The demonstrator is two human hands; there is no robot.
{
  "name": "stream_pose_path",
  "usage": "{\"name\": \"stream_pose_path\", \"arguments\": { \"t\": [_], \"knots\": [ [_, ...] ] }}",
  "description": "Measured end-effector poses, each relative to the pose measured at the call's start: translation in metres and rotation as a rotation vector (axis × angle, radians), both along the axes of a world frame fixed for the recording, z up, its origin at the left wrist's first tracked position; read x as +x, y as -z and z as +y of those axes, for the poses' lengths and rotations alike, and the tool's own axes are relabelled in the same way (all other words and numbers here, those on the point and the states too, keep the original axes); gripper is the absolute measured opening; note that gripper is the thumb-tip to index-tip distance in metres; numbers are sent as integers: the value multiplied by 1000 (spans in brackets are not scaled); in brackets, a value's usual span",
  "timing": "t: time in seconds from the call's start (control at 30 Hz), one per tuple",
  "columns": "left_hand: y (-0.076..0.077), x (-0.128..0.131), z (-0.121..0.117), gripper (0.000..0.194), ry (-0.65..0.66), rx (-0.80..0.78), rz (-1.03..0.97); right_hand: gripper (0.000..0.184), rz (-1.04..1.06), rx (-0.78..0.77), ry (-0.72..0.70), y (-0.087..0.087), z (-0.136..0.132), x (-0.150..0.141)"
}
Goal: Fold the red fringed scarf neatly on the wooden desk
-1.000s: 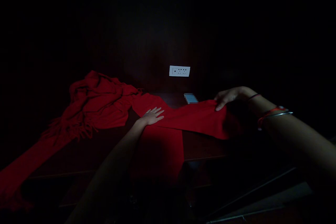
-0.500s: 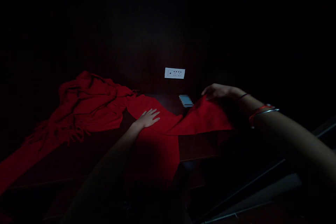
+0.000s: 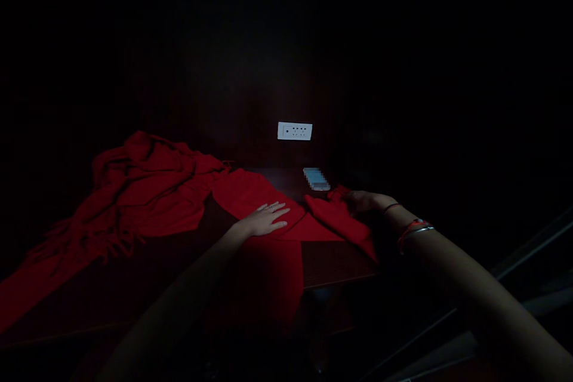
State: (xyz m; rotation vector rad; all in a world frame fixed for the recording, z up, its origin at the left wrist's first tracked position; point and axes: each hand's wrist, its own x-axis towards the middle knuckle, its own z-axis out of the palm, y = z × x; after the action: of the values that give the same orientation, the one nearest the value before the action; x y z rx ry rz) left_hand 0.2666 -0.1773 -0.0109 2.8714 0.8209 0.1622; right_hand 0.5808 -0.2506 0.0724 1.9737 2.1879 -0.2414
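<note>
A red scarf lies spread over a dark tabletop, one part hanging down over the front edge. Flat on its middle rests my left hand, fingers spread, a ring on one of them. My right hand is at the scarf's right end, fingers closed on a bunched fold; its fingertips are partly in shadow. Further left, a crumpled heap of red cloth with fringes trails toward the lower left. Whether heap and spread part are one piece, I cannot tell.
A phone-like flat object, blurred out, lies behind the scarf's right part. On the dark wall above is a white power socket. The tabletop has its front edge near me. Pale bars show dimly at lower right.
My right hand has come down and toward me, lowering the lifted scarf end, which now lies folded and bunched. My left hand stays flat on the cloth, slightly further right in view.
</note>
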Motion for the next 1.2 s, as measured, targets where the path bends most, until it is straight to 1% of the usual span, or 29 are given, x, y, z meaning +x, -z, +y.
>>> {"name": "stream_pose_path", "arguments": {
  "t": [0.07,0.1,0.17,0.23,0.3,0.37,0.4,0.43,0.47,0.5,0.6,0.67,0.7,0.77,0.8,0.87,0.9,0.93,0.97,1.0,1.03,1.07,1.13,1.2],
  "knots": [
    [1,-2,2,55,5,-16,-2,40,-54,52,-10,7,-2,2],
    [1,-2,2,55,6,-18,-7,33,-61,79,-12,8,-2,1],
    [1,-2,2,55,-2,-21,-8,25,-55,167,17,2,-1,-2],
    [1,-2,1,54,-13,-24,-4,23,-14,314,54,-17,0,-5],
    [1,-2,0,54,-17,-30,-3,23,63,522,88,-42,0,-11],
    [1,-2,0,55,-7,-41,-29,24,125,717,87,-66,0,-22],
    [0,-3,0,55,-6,-46,-66,24,137,773,62,-75,0,-31],
    [-2,-3,0,55,-15,-50,-121,23,136,782,14,-80,1,-41],
    [-3,-3,0,54,-38,-53,-196,23,122,747,-47,-81,2,-52],
    [-5,-3,0,53,-77,-58,-281,21,98,672,-114,-79,4,-64],
    [-10,0,-2,52,-199,-102,-526,19,35,417,-292,-58,10,-97],
    [-11,4,-6,56,-188,-185,-628,21,71,342,-351,-43,12,-112],
    [-11,7,-9,58,-155,-233,-662,22,116,327,-361,-38,13,-116],
    [-9,13,-14,61,-80,-303,-700,29,231,284,-346,-33,11,-118],
    [-8,16,-16,57,-54,-314,-701,35,281,245,-325,-33,9,-115],
    [-7,20,-17,43,-42,-300,-692,56,336,123,-269,-33,4,-106],
    [-7,21,-16,36,-47,-292,-692,67,348,38,-242,-32,1,-100],
    [-7,21,-15,30,-51,-292,-699,74,362,-58,-219,-30,-1,-94],
    [-7,21,-13,26,-51,-298,-710,76,381,-154,-203,-28,-4,-89],
    [-6,21,-11,25,-48,-305,-721,73,407,-232,-191,-24,-5,-85],
    [-6,20,-9,25,-47,-299,-725,66,437,-276,-180,-22,-7,-81],
    [-5,19,-8,26,-51,-275,-716,60,459,-279,-173,-20,-7,-77],
    [-2,17,-7,35,-104,-168,-664,49,442,-174,-146,-25,-6,-67],
    [0,14,-8,55,-196,-62,-529,41,337,-5,-93,-42,-3,-50]
  ]
}}
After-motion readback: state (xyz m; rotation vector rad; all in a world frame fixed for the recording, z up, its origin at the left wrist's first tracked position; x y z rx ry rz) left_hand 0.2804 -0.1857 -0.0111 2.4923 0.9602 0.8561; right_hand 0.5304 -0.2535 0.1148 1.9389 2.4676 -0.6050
